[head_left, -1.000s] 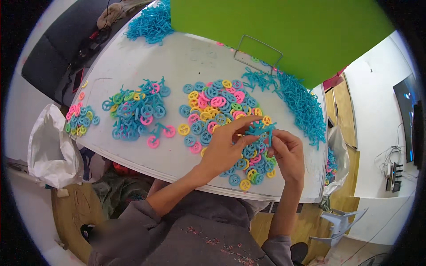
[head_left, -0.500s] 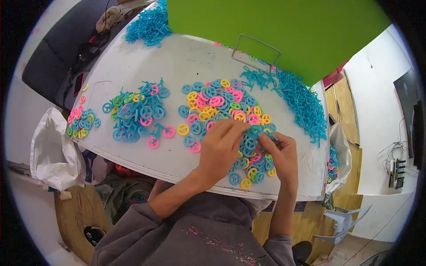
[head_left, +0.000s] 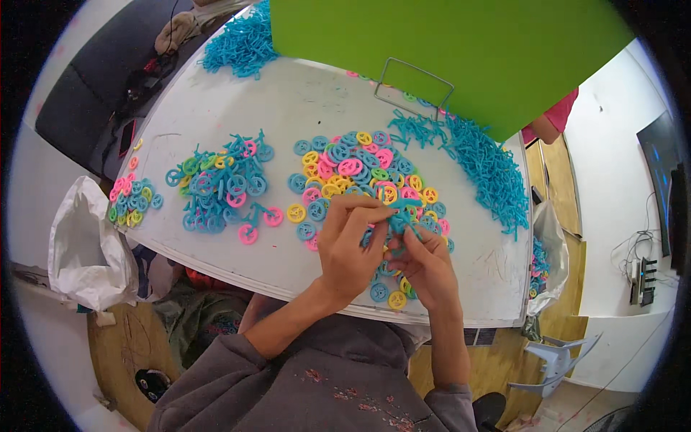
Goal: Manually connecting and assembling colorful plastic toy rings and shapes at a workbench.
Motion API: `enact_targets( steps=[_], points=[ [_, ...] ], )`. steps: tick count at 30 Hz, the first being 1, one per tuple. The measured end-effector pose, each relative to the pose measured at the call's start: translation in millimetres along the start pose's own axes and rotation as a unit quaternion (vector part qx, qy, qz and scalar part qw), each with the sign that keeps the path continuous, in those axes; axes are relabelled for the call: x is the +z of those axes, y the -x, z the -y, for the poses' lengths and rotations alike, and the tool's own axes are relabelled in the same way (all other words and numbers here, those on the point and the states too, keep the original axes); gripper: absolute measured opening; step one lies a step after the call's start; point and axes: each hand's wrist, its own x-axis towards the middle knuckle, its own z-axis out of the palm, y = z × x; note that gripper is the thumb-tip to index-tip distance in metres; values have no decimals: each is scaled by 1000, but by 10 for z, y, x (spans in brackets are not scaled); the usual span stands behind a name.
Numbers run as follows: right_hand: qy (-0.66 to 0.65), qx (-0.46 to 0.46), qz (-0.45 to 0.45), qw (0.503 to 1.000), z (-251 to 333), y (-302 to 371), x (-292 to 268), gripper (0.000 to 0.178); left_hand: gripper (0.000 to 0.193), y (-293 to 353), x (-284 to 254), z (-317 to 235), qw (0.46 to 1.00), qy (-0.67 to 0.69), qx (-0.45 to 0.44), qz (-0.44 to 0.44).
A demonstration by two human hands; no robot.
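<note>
A: At the near edge of the white table (head_left: 288,101), both hands are together over the mixed wheel pile (head_left: 360,173). Left hand (head_left: 347,245) and right hand (head_left: 425,263) are touching at the fingertips.

B: Holding what?

A: A small blue plastic frame piece (head_left: 400,216). Left fingers are curled and pinched on its near side, right fingers pinched on it from below and to the right. Neither hand is open. The piece sits between the two sets of fingertips, just above the pile, near the table's front right.

B: Any wheel on it?

A: Can't tell, the fingers cover most of it.

B: What else is on the table?

A: The pile under the hands is loose rings in blue, yellow, pink and green. To the left of it sits a cluster of assembled blue pieces with wheels (head_left: 223,187), well apart from the hands. At the far left edge is a small heap of rings (head_left: 129,201). To the right runs a long heap of blue frame parts (head_left: 489,173), near the right hand but not touching. Another blue heap (head_left: 241,47) lies at the far side.

B: Surroundings?

A: A green panel (head_left: 446,43) stands over the far right of the table, with a wire handle (head_left: 414,83) at its lower edge. A white bag (head_left: 86,245) hangs off the left side. The person wears a grey hoodie (head_left: 288,381).
</note>
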Motion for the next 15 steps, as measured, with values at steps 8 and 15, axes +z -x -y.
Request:
enact_targets(
  steps=[8, 15],
  points=[
    [91, -53, -5, 994, -4, 66, -25, 20, 31, -26, -27, -43, 1000, 8, 15, -16],
    [96, -92, -39, 990, 28, 65, 5, 21, 29, 47, -38, 80, 997, 21, 70, -24]
  ],
)
